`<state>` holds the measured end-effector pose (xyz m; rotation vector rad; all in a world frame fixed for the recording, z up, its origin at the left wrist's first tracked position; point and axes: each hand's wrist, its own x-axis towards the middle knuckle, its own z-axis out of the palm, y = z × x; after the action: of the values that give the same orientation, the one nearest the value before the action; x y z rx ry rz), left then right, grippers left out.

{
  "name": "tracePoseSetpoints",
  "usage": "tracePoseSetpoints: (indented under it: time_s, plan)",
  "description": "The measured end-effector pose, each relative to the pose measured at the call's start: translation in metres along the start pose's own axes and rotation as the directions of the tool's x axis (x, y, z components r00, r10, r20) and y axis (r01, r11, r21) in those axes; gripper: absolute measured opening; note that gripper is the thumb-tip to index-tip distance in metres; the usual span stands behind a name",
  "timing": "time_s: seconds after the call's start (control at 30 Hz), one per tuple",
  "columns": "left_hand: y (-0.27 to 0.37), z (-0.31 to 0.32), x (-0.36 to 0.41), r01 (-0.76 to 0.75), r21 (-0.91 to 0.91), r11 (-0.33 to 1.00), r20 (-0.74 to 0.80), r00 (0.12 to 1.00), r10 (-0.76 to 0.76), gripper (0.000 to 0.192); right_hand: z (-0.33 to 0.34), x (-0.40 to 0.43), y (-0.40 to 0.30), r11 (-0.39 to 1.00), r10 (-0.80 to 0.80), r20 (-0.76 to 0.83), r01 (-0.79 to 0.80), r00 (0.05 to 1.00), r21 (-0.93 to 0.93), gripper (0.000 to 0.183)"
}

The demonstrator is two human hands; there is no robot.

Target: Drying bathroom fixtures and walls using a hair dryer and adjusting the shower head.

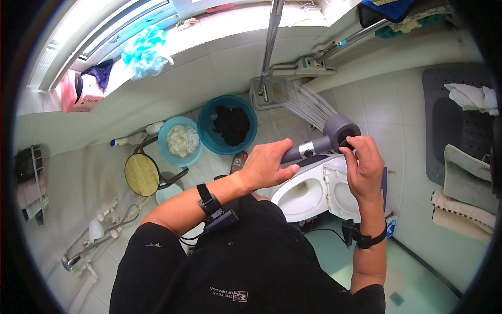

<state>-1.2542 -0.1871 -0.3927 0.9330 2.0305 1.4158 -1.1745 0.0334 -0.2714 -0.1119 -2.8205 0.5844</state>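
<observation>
A grey handheld shower head (342,127) sprays several streams of water (310,103) up and left, towards a grey mop bucket (270,93) by the wall. My left hand (266,164) is closed round the handle's lower end, its thumb sticking out. At the round head, the fingertips of my right hand (362,163) pinch a small dark part on the back. Below the handle stands a white toilet (304,194) with its lid open. Both wrists wear black straps with small devices.
Left of the shower head, a blue basin (202,146) holds dark cloth and a lighter basin (161,147) holds white cloth. A round-seated stool (142,174) stands beside them. A mop pole (271,37) rises from the bucket. Towels (466,188) hang at the right wall.
</observation>
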Motion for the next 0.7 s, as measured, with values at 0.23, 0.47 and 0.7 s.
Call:
tracePoseSetpoints:
  time_s: [0.23,0.47,0.7]
  plan:
    - [-0.002,0.000,-0.004,-0.017,0.040,0.999,0.010,1.000,0.017,0.047,0.001,0.003,0.013,0.969,-0.230,0.044,0.233,0.972,-0.083,0.016]
    - [-0.003,0.003,-0.003,-0.002,0.034,0.999,-0.028,1.000,0.003,0.045,0.012,0.009,0.013,0.958,-0.261,0.009,0.260,0.965,-0.117,0.016]
    - [-0.009,0.000,-0.002,0.020,0.027,0.999,-0.021,1.000,-0.020,0.048,0.021,0.014,0.016,0.957,-0.273,-0.002,0.272,0.962,-0.101,0.017]
